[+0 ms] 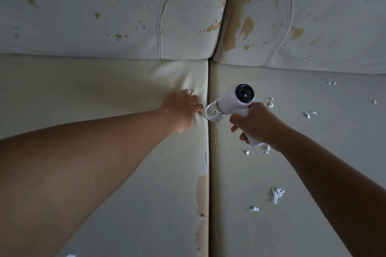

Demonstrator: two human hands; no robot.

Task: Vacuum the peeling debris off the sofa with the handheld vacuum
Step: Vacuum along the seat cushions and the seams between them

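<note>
My right hand (pixel 255 124) grips the handle of a white handheld vacuum (pixel 235 98). Its clear nozzle end points down-left into the gap between the two seat cushions. My left hand (pixel 181 110) presses on the left seat cushion (pixel 104 94) right beside that gap, with its fingers curled at the cushion's edge. White peeling flakes (pixel 276 194) lie scattered over the right seat cushion (pixel 313 152), several close to my right hand and more to its right.
The cream sofa's back cushions (pixel 125 16) rise behind the seat, with tan patches where the surface has peeled. A long peeled strip (pixel 202 204) runs down the left cushion's inner edge. The seam gap (pixel 209 162) runs from front to back.
</note>
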